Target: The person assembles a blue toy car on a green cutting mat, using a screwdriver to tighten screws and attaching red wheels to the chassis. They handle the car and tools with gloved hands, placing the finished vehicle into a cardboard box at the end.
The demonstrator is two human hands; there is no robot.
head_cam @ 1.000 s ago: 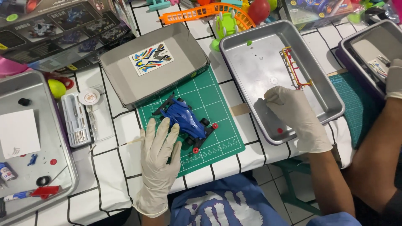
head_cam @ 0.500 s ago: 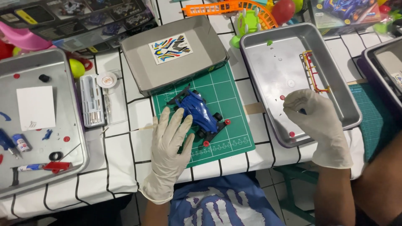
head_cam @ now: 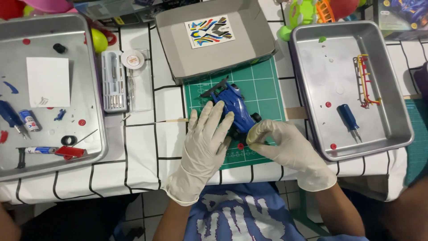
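Resting flat, fingers spread, the left hand (head_cam: 203,143) pins the blue model car (head_cam: 232,107) on the green cutting mat (head_cam: 263,85); car runs diagonally up-left, right hand (head_cam: 285,145) pinching at its near-right wheel, closer.

The green cutting mat (head_cam: 263,85) offers open squares to the right of the blue model car (head_cam: 232,107), up to the mat's edge. Behind it, the grey cardboard box lid (head_cam: 174,49) walls off the far side. The right-hand silver metal tray (head_cam: 307,129) hems in the right flank with its raised rim; its middle floor lies bare between a red-and-yellow plastic frame (head_cam: 366,80) and a blue-handled screwdriver (head_cam: 347,118). Left of the mat, a strip of white checked table (head_cam: 142,147) stays passable, bounded by a clear tool case (head_cam: 113,80) and the cluttered left-hand silver metal tray (head_cam: 96,89).
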